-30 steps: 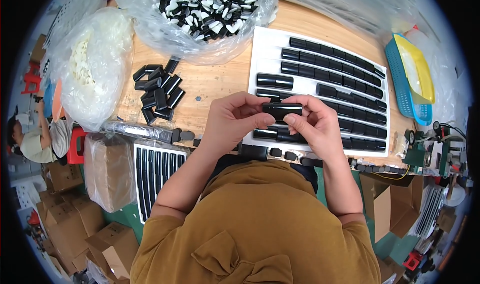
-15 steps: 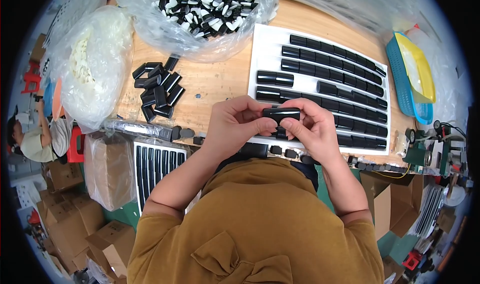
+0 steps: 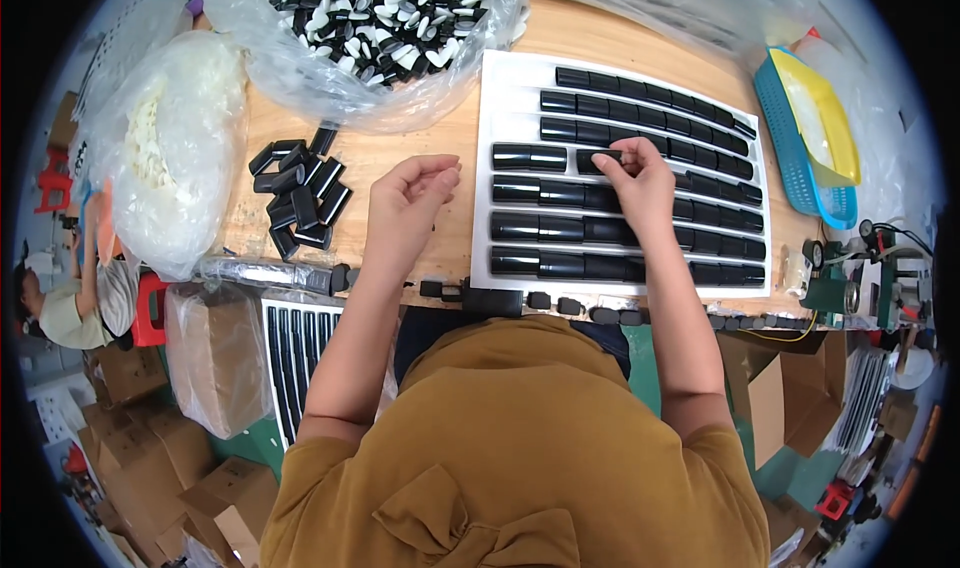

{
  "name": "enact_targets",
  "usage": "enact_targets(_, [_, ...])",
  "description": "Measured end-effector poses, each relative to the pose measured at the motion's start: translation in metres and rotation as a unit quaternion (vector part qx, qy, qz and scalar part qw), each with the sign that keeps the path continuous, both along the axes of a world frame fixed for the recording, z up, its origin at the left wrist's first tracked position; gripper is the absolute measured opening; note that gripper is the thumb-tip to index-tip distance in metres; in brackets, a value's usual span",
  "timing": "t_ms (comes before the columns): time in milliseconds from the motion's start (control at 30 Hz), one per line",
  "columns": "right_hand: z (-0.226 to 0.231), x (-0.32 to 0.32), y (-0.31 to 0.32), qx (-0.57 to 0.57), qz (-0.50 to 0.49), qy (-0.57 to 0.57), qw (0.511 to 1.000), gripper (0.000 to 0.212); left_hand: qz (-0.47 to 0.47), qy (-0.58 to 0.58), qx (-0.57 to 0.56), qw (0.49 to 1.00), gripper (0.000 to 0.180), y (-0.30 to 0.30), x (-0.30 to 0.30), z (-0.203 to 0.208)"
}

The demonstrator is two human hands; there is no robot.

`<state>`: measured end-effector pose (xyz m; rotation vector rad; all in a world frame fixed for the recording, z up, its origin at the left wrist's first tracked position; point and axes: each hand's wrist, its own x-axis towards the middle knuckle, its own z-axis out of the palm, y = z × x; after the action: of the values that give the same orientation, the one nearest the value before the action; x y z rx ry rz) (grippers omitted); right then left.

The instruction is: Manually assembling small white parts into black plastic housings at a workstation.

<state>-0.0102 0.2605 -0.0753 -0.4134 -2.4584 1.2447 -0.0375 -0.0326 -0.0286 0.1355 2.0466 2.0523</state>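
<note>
My right hand (image 3: 640, 186) pinches a glossy black oblong piece (image 3: 598, 161) between thumb and fingers. It is at a gap in a row of the white tray (image 3: 487, 98), right of a black cylinder-like piece (image 3: 528, 157) lying in that row. Several other rows of the tray hold similar black pieces, partly hidden by my hand and forearm. Left of the tray, my left hand (image 3: 408, 208) hovers over the wooden table with nothing visible in its loosely bent fingers. A loose pile of black pieces (image 3: 300, 193) lies farther left.
A clear plastic bag (image 3: 400, 108) of small black and white parts stands at the back. Another plastic bag (image 3: 170, 218) is at the left. Blue and yellow baskets (image 3: 800, 138) stand at the right. Below the table edge are a second filled tray (image 3: 300, 368) and cardboard boxes (image 3: 215, 488).
Both hands were together holding a black piece at the tray's near side. My right hand has carried it to the gap in the row; my left hand has let go and moved left.
</note>
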Motion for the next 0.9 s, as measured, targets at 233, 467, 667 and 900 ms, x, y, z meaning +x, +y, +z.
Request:
enact_targets(233, [0.008,-0.002,-0.012,0.301,-0.008,0.089,0.949,0.028,0.025,0.004,-0.025,0.999,0.018,-0.01,-0.007,-0.004])
enact_targets(467, [0.01,-0.002,-0.024,0.369,0.059,0.074,0.925,0.025,0.071,0.024,-0.027,0.997,0.015,-0.02,-0.031,-0.012])
enact_targets(667, [0.007,-0.004,-0.051,0.355,0.101,0.085,0.926,0.029,0.143,0.197,-0.17,0.955,0.015,-0.027,-0.106,-0.027])
enact_targets(900, [0.015,-0.006,-0.056,0.32,0.106,0.078,0.938,0.031,0.133,0.368,-0.431,0.813,0.022,-0.007,-0.169,-0.045])
